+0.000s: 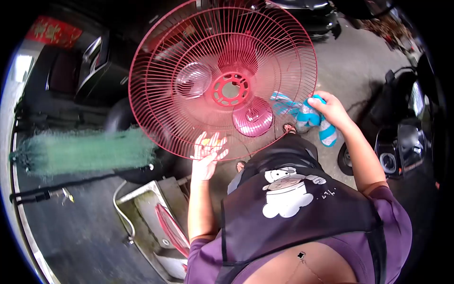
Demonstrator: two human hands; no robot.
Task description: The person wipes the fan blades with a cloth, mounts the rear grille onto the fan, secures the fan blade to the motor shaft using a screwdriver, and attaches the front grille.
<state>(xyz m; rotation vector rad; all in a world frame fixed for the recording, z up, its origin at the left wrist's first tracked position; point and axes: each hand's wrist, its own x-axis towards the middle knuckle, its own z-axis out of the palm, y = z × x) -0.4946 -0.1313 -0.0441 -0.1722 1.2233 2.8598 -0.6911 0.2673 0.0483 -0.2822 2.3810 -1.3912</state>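
A round red wire fan guard [298, 52] with an open ring at its centre is held up in front of me. My left hand [207, 154] grips its lower left rim, the fingers showing behind the wires. My right hand [330, 110] is closed on a blue and grey striped cloth [308, 116] at the right rim. One end of the cloth lies behind the wires and the other hangs down. Through the guard show rounded shiny shapes, including a pink one [254, 118]; their exact kind is unclear.
A stone sink [142, 201] stands at lower left with a red curved-rim piece [171, 229] in it and a pale hose [124, 215] beside it. Green netting [90, 151] hangs at left. Dark motor scooters [402, 137] stand at right, and a dark vehicle [307, 16] at the top.
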